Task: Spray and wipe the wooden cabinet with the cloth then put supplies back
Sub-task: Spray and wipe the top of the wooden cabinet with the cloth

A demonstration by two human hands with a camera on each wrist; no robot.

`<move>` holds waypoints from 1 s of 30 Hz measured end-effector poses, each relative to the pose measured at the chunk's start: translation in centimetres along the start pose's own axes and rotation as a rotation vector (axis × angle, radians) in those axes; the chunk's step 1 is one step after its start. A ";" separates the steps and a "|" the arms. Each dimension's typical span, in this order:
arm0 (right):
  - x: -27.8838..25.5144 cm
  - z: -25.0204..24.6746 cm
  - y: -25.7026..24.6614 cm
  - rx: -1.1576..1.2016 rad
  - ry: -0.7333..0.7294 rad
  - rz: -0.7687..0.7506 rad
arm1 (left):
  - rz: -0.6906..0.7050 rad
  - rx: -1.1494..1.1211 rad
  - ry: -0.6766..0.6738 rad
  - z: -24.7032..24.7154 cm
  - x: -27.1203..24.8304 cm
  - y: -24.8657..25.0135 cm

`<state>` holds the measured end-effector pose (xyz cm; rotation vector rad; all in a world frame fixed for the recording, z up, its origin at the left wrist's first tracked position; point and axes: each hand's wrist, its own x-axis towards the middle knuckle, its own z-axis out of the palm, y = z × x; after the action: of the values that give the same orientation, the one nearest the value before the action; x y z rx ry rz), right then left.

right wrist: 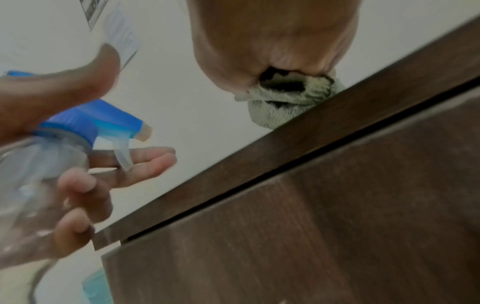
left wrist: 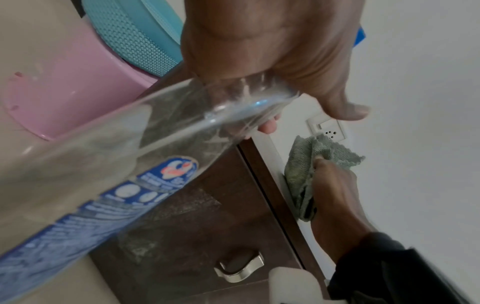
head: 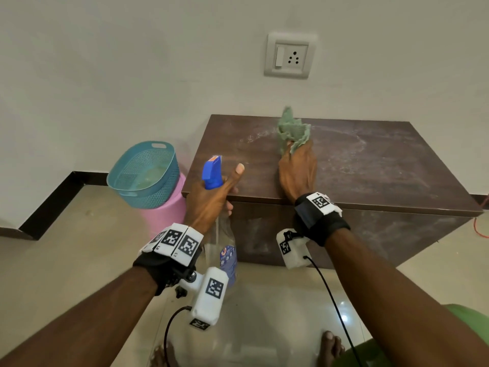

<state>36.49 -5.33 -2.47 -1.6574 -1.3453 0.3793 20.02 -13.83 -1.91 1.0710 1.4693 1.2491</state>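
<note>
My right hand (head: 297,176) bunches the green cloth (head: 292,129) on the wooden cabinet (head: 370,160) top, my left hand (head: 211,200) grips the spray bottle (head: 213,173) by its neck at the front edge, where a loose-fingered hold could drop it.

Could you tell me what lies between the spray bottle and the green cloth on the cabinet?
Only bare cabinet top, streaked with spray, separates the spray bottle from the green cloth in the head view.

Soft, even indoor light; both wrist views motion-blurred.
</note>
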 end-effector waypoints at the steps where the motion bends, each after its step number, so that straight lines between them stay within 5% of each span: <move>1: 0.2 -0.7 -0.2 0.037 0.029 0.047 | -0.017 0.009 -0.017 -0.1 -0.2 -0.2; 10: -0.3 -3.0 -1.4 0.035 0.116 0.088 | -0.141 0.185 -0.143 2.3 -2.1 -2.0; 24: -3.4 -2.0 -0.2 -0.055 0.144 -0.066 | -0.039 0.129 -0.030 2.9 -3.1 0.4; 30: -1.5 0.4 1.5 -0.419 -0.246 -0.119 | -0.051 0.224 0.011 2.0 -2.3 0.1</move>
<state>36.52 -6.39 -4.32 -1.9017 -1.7923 0.2473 22.43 -15.60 -1.75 1.1662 1.6637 1.0745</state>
